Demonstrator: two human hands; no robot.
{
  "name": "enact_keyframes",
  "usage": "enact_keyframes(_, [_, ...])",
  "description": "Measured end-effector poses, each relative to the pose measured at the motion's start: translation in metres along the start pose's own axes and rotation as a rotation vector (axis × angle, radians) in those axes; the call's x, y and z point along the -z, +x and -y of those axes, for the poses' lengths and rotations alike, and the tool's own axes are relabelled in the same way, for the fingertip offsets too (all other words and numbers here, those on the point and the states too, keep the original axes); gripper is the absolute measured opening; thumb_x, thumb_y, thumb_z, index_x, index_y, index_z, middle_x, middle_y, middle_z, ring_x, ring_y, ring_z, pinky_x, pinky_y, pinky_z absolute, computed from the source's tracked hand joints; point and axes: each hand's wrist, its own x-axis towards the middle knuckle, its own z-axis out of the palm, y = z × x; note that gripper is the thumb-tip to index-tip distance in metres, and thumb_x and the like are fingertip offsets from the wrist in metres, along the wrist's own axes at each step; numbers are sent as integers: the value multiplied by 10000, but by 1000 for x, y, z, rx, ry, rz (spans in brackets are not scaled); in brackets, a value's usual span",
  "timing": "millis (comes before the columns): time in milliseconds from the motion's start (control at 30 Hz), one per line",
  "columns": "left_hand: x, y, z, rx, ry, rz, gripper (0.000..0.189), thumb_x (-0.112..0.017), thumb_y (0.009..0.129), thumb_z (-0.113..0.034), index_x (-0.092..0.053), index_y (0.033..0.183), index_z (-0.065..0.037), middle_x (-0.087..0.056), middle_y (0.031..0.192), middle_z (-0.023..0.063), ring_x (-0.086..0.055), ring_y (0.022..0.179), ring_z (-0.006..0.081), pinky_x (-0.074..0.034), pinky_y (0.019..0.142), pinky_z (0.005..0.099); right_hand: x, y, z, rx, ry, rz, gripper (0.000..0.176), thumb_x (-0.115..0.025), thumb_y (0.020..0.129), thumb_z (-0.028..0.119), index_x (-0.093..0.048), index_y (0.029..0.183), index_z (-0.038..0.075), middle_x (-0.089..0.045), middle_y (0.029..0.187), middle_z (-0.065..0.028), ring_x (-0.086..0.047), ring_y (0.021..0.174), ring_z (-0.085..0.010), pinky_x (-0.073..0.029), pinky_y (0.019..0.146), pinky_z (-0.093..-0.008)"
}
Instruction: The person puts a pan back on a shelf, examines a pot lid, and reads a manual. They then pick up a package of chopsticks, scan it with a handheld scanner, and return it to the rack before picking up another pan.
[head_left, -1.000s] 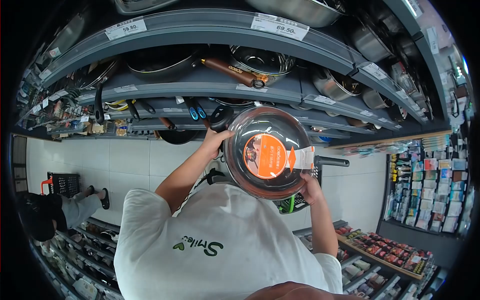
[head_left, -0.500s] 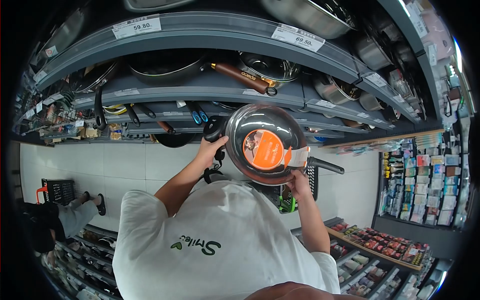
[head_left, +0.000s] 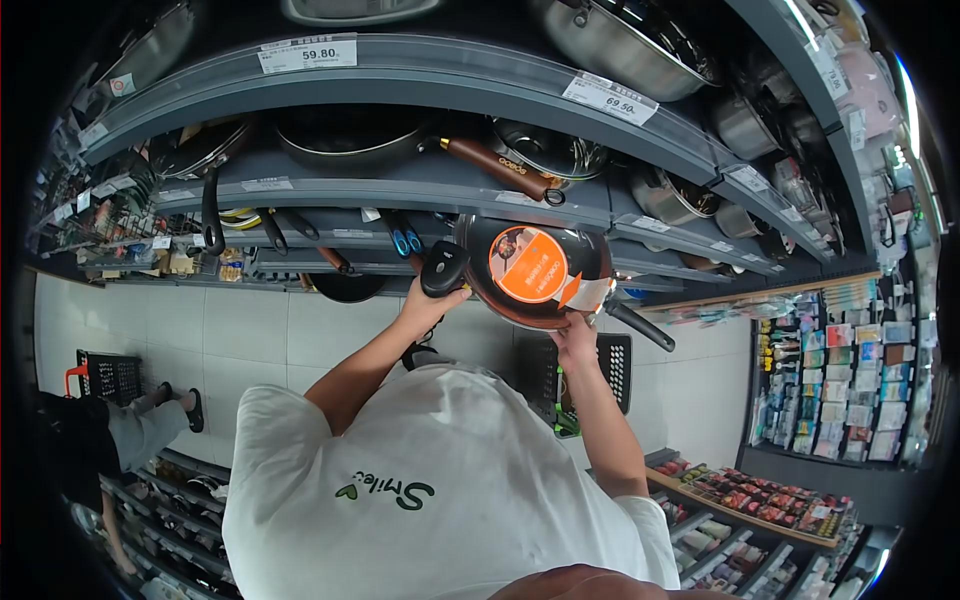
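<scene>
A lidded frying pan [head_left: 590,255] with an orange round label [head_left: 529,264] is held in front of me, close to the shelf edge. It is tilted, and its long black handle [head_left: 640,327] points down to the right. My left hand [head_left: 432,302] grips the pan's left side, just under a black grip piece [head_left: 445,268]. At the near rim, beside the base of the long handle, my right hand [head_left: 576,342] has its fingers closed on the pan.
Shelves ahead hold several pans, one with a brown handle [head_left: 497,168]. Price tags [head_left: 308,54] line the shelf edges. A black basket [head_left: 618,375] stands on the floor near my right arm. At left is another person [head_left: 150,430] by a basket [head_left: 108,376]; racks stand at right.
The pan has tipped, showing a narrower face, and its handle has swung slightly left and down. My right hand has moved left and up a little. The black grip piece now stands out more.
</scene>
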Motion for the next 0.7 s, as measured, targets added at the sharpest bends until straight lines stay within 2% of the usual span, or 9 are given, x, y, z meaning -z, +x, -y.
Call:
enact_keyframes(167, [11,-3,-1,-73,277,26,360,-786,779,-149,-616,1062,-6,-660,975,49,-588,877,115,-477,804,291,-23,29,-13,70,35,79,137,-506,903,104,-523,1038,110,-583,899,-17,-576,776,-134,-511,714,-322])
enact_keyframes(200, [14,-6,-5,-60,370,61,399,-796,772,-191,-610,1071,-3,-666,990,60,-591,902,128,-471,828,297,-30,33,-14,83,54,77,150,-508,903,111,-521,1053,113,-583,911,-17,-579,795,-136,-511,722,-328])
enact_keyframes(367, [20,-20,-14,-69,438,95,405,-799,765,-200,-616,1064,2,-671,988,84,-599,894,148,-471,837,302,-60,55,-8,106,101,64,262,-519,903,129,-491,1162,101,-576,1022,-43,-584,883,-174,-519,777,-367])
enact_keyframes(467, [23,-24,-19,-90,510,70,371,-801,755,-220,-627,991,6,-673,910,70,-610,820,139,-485,771,299,-79,74,-15,77,129,45,308,-506,907,116,-473,1212,87,-560,1094,-62,-579,939,-197,-521,828,-394])
enact_keyframes(533, [25,-22,-19,-169,665,39,426,-805,742,-251,-617,1019,12,-675,931,109,-635,848,189,-493,792,320,-87,85,-21,80,163,49,344,-482,907,95,-449,1249,78,-539,1144,-70,-569,992,-212,-514,876,-417])
enact_keyframes(633, [33,-8,-9,-205,788,34,477,-803,737,-282,-606,1051,17,-674,960,139,-647,883,238,-492,820,342,-98,93,-23,96,235,84,358,-480,904,91,-445,1260,79,-538,1155,-73,-568,983,-214,-507,890,-429])
enact_keyframes(700, [32,6,-3,-229,749,0,490,-802,738,-289,-602,1065,16,-675,974,146,-649,896,251,-490,831,348,-106,96,-21,113,213,75,337,-490,900,97,-463,1235,74,-546,1160,-71,-564,968,-199,-505,886,-428])
